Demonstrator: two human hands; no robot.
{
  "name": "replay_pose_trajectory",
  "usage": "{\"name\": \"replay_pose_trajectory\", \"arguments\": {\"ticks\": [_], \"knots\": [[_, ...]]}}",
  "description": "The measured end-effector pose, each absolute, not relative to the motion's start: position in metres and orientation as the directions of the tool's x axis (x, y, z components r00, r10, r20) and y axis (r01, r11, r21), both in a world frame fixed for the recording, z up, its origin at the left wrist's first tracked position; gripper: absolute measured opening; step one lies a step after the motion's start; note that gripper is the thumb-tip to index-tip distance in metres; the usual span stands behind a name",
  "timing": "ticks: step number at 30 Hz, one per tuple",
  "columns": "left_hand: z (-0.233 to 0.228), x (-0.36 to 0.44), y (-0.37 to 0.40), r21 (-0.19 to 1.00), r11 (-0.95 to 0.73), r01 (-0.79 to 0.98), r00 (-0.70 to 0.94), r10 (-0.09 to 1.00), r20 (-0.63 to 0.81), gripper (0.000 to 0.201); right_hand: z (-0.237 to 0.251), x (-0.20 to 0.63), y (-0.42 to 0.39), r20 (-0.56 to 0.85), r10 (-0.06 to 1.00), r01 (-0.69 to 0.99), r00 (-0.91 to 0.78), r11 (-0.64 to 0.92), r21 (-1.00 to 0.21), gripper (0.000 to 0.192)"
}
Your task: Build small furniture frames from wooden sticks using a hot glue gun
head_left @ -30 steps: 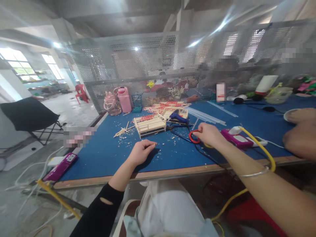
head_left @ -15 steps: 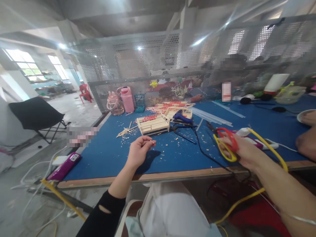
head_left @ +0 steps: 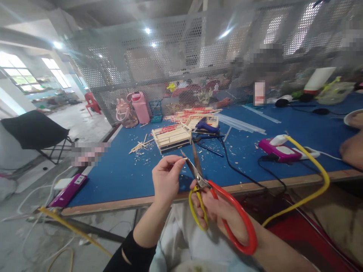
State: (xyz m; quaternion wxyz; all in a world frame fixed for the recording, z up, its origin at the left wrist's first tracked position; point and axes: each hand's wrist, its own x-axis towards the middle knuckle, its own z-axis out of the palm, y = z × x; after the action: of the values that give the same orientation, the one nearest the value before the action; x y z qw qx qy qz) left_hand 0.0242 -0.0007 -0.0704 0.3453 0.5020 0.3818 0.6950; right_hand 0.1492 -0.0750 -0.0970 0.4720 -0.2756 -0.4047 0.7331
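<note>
My right hand grips scissors with one red and one yellow handle loop. Their blades stand apart, pointing up and away from me. Thumb and forefinger of my left hand are pinched together beside the left blade, close to its tip. Whatever sits in that pinch is too small to make out. Just beyond the hands on the blue tabletop stands a small railed frame of pale wooden sticks. A second stick frame is behind it, with a blue glue gun lying against it.
Dark-handled pliers and scattered wood chips lie past the scissors. Red-marked sticks are piled at the back, near clear strips. A purple power strip with a yellow cable lies right. Another person's arm rests at the right edge.
My right hand has brought the scissors from the right of the table to my left fingertips, with the blades now spread. My left hand keeps its pinch. The view has shifted slightly.
</note>
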Motion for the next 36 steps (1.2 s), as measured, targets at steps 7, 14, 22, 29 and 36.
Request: {"name": "replay_pose_trajectory", "arguments": {"ticks": [7, 14, 22, 29, 36], "knots": [[-0.073, 0.030, -0.013, 0.797, -0.604, -0.005, -0.264, 0.769, 0.582, 0.006, -0.099, 0.143, -0.080, 0.062, 0.941, -0.360, -0.332, -0.066, -0.931, 0.047], [-0.072, 0.034, -0.024, 0.768, -0.638, 0.051, -0.298, 0.724, 0.622, 0.007, -0.096, 0.138, -0.080, 0.098, 0.960, -0.220, -0.261, 0.040, -0.975, 0.051], [-0.083, 0.037, -0.031, 0.790, -0.604, 0.108, -0.324, 0.730, 0.602, 0.008, -0.096, 0.138, -0.084, -0.029, 0.953, 0.000, -0.303, -0.031, -1.000, 0.053], [-0.085, 0.033, -0.034, 0.745, -0.646, 0.164, -0.276, 0.695, 0.664, 0.006, -0.091, 0.144, -0.085, 0.162, 0.960, -0.004, -0.227, 0.166, -0.986, 0.039], [-0.085, 0.032, -0.036, 0.708, -0.662, 0.245, -0.198, 0.681, 0.705, 0.009, -0.098, 0.136, -0.081, -0.009, 0.989, -0.016, -0.150, -0.012, -1.000, 0.013]]}}
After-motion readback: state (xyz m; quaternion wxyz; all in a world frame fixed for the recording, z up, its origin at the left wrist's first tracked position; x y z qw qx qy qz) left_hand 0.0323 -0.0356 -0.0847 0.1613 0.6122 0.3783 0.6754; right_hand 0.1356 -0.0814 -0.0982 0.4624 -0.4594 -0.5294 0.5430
